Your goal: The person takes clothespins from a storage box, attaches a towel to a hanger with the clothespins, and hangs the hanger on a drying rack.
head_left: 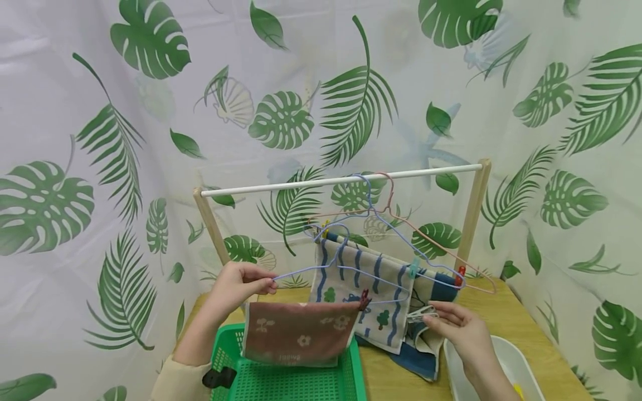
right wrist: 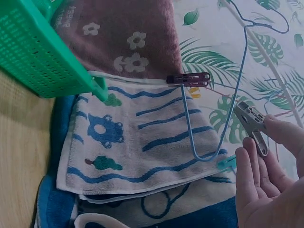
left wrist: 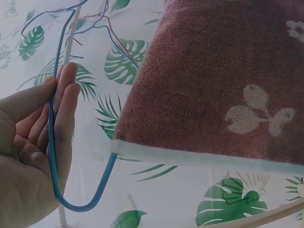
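Note:
My left hand (head_left: 246, 287) pinches one end of a blue wire hanger (head_left: 373, 273) between thumb and fingers. A brown towel (head_left: 301, 334) with pale flowers is folded over the hanger's lower bar. At its right upper corner a dark red clothespin (head_left: 364, 299) grips the towel and bar. The left corner, seen close in the left wrist view, bears no clothespin. My right hand (head_left: 463, 331) pinches a grey clothespin (right wrist: 251, 127) by its handles, to the right of the hanger. Behind hangs a white towel (head_left: 371, 278) with blue wavy stripes.
A white rod (head_left: 301, 184) on wooden posts carries another blue hanger (head_left: 396, 231) and a pink hanger (head_left: 426, 228). A blue-edged towel (head_left: 418, 356) hangs behind the striped one. Below stand a green basket (head_left: 357, 362) and a white tray (head_left: 521, 362) on the wooden table (head_left: 381, 384).

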